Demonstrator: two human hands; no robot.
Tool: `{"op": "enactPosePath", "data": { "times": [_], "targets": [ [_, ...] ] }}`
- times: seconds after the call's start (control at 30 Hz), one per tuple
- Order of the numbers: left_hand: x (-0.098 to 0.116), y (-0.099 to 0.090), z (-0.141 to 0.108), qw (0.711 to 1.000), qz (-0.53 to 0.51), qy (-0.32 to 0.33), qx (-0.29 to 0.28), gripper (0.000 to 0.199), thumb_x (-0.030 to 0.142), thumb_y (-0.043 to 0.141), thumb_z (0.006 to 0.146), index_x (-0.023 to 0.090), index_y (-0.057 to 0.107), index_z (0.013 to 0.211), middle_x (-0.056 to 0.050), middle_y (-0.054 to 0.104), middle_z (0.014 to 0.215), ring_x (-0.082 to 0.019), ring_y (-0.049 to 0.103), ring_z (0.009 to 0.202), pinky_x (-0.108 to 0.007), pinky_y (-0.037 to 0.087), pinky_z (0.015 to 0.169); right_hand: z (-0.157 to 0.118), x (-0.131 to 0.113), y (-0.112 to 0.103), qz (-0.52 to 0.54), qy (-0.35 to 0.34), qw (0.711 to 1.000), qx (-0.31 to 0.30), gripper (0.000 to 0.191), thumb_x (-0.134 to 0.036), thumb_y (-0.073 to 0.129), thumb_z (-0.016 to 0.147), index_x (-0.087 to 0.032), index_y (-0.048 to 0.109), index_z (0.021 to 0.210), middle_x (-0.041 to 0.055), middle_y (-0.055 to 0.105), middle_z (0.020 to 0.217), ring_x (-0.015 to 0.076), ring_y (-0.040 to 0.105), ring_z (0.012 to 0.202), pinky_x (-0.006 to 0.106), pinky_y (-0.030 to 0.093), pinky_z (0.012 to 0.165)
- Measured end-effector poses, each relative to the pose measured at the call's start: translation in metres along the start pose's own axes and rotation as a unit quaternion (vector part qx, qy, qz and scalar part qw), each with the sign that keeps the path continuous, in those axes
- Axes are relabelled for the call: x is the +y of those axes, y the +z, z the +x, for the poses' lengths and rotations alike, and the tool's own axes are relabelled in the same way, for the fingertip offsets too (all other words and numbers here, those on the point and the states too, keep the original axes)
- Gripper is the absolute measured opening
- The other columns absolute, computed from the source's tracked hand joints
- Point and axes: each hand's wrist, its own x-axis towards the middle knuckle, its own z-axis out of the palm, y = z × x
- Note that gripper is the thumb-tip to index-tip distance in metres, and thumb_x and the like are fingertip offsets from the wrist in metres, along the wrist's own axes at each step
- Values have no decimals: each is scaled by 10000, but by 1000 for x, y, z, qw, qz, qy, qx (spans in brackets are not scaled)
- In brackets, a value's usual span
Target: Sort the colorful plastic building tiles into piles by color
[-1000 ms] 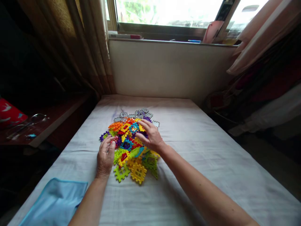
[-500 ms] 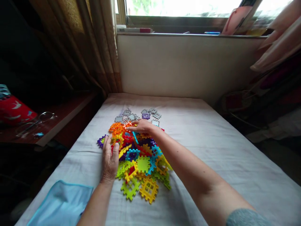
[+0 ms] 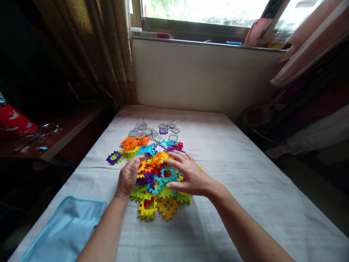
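Colourful plastic interlocking building pieces with notched edges lie heaped on a bed sheet. My left hand [image 3: 128, 177] is cupped against the heap's left side, its fingers partly hidden. Over the right side, my right hand [image 3: 192, 174] has its fingers spread, close to a blue square frame piece [image 3: 163, 178]. Neither hand visibly grips a piece. At the near edge lie a yellow window piece [image 3: 168, 208] and a yellow frame piece [image 3: 141, 211]. Orange pieces [image 3: 132, 143] sit at the far left of the heap, beside a purple frame piece [image 3: 108, 159].
Grey pieces [image 3: 132, 133] lie beyond the heap, with a purple piece [image 3: 163, 128] among them. A light blue cloth bag [image 3: 68, 225] rests on the pale sheet [image 3: 245, 203] at the left. Glasses [image 3: 51, 128] and a red container [image 3: 15, 120] are on a dark side table.
My right hand has come back from the far side of the heap to its right side, spreading its fingers. Pieces in the heap have shifted. The camera view has turned slightly.
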Motion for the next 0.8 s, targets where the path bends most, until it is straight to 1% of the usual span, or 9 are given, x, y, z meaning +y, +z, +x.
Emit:
{"op": "enactPosePath", "data": {
  "times": [0.1,0.17,0.27,0.37,0.43,0.5,0.6,0.7,0.8],
  "targets": [
    [7,0,-1,996,41,36,-66,501,607,441,901,220,759,923,-72,762,1036,-248,670,1069,-415,487,1033,-26,-2,15,-24,34,999,-3,837,-641,783,670,-352,532,1414,125,420,1548,403,361,1415,642,284,1116],
    [9,-1,-1,995,46,44,-82,480,593,447,899,231,763,887,-64,768,1005,-247,677,1057,-417,491,1030,-26,-3,30,-39,53,998,-11,863,-634,793,658,-334,526,1422,152,416,1546,420,349,1419,661,273,1111],
    [10,-1,-1,997,22,43,-65,473,574,441,907,224,759,900,-72,755,1075,-243,660,1114,-408,481,1049,-5,-1,49,-41,89,995,17,831,-581,763,726,-306,480,1458,162,436,1530,392,371,1415,647,257,1128],
    [10,1,0,998,12,47,-48,438,553,477,895,216,753,942,-80,743,1114,-239,658,1120,-410,476,1058,25,4,55,-9,130,989,69,789,-520,721,784,-271,445,1480,170,463,1510,354,420,1392,627,271,1132],
    [11,2,0,996,23,56,-61,388,535,542,861,221,754,944,-79,749,1088,-240,668,1088,-416,486,1044,36,10,51,36,143,983,112,761,-494,702,799,-239,456,1472,173,479,1497,330,434,1387,591,306,1134],
    [13,3,-1,992,39,69,-102,339,524,595,827,232,763,869,-74,760,1030,-242,684,1032,-423,499,1020,35,22,44,104,142,969,173,677,-484,672,817,-219,518,1421,159,507,1478,300,464,1368,525,357,1128],
    [12,1,-1,989,28,58,-130,368,552,597,821,233,753,726,-77,763,966,-242,693,966,-428,518,983,11,51,32,246,182,911,274,490,-508,587,865,-203,652,1243,140,645,1318,264,617,1190,454,474,1034],
    [6,-2,0,998,-27,4,-53,448,607,554,841,215,754,759,-86,751,1035,-249,674,1026,-432,504,1007,-23,84,24,398,262,808,346,463,-561,544,873,-199,684,1126,122,729,1145,240,708,974,402,567,838],
    [-1,-3,0,996,-77,-41,-13,476,639,564,828,206,760,848,-88,739,1079,-254,660,1066,-418,503,1011,-50,100,22,542,264,702,379,437,-577,564,859,-263,672,1143,70,735,1158,204,718,952,318,578,732]
  ]
}}
